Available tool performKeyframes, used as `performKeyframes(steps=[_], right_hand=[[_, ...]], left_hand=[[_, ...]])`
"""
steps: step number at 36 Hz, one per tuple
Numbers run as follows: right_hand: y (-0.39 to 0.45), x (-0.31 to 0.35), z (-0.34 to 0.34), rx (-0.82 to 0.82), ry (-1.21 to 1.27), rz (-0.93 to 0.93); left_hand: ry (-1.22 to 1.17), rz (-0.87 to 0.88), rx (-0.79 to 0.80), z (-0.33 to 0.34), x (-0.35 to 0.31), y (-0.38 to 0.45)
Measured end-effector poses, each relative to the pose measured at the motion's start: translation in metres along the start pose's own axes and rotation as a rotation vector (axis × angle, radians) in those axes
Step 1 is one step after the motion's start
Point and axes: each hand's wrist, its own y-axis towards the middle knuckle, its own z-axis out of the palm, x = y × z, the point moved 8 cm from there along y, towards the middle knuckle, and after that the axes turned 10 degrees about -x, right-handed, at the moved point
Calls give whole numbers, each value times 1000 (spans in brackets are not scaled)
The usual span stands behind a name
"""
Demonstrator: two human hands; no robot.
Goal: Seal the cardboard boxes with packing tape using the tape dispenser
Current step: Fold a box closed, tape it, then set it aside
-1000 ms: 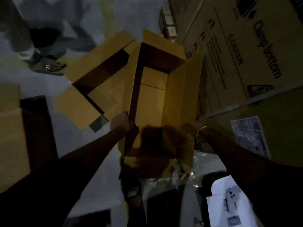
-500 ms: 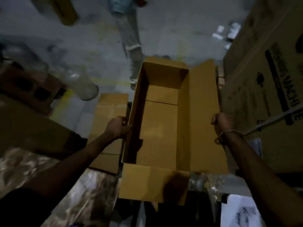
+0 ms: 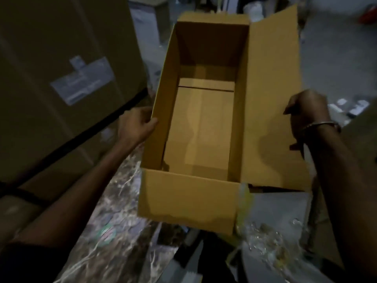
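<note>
An open, empty brown cardboard box is held in front of me, its long side pointing away. My left hand grips the box's left wall, thumb over the rim. My right hand, with a metal bangle on the wrist, holds the outer edge of the spread right flap. The near flap hangs down towards me. The bottom flaps inside the box lie closed. No tape dispenser is in view.
A very large brown carton with a white label stands at the left. Crumpled clear plastic wrap lies below the box, and more plastic at the lower right. Grey floor with scattered white items lies to the right.
My view has swung round with the box: the second open box and the printed carton are gone, and a large labelled carton is now at the left. Both hands keep their hold.
</note>
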Motion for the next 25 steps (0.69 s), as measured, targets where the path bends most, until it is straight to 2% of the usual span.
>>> performKeyframes(steps=[2,5,8,13,17,21,23,25], right_hand=[[-22,13,34,92,20,-21],[-71,25,87,239,69,-46],[-111,-1,149,501,98,90],[-193,-52,223,802,-106,311],[-265,-90,262,1009,-119,506],[-328,-143,278,1066,-112,797],[-364,-167,276,1125,-190,940],[-402,-181,267,1235,-309,1021]], left_hand=[[68,2,-31,-30,25,-6],[211,-18,23,-63,73,-21],[353,-73,98,-89,123,-41],[567,-182,117,-123,201,-86],[707,-252,124,-133,253,-121],[702,-486,86,-138,324,-175],[591,-621,141,-135,353,-208],[453,-678,218,-130,366,-237]])
